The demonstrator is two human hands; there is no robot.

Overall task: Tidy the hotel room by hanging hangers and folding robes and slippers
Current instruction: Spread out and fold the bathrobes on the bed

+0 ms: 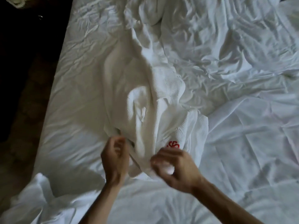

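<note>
White waffle-weave cloth makes up the robe (145,101), which lies crumpled lengthwise on the rumpled bed (242,143), near its left edge. It looks soft, limp and fairly light, so it will likely sag and bunch wherever it is unsupported; the collar or shoulder seams seem the best places to grip. A red embroidered logo (173,145) shows near its lower end. The left hand (115,156) pinches that end's edge, and the right hand (174,167) bunches cloth beside it.

My bed (242,143) fills nearly everything before me, its white sheet (234,65) creased all over. Along the left runs dark patterned floor (24,110), deep in shadow at the far corner.
</note>
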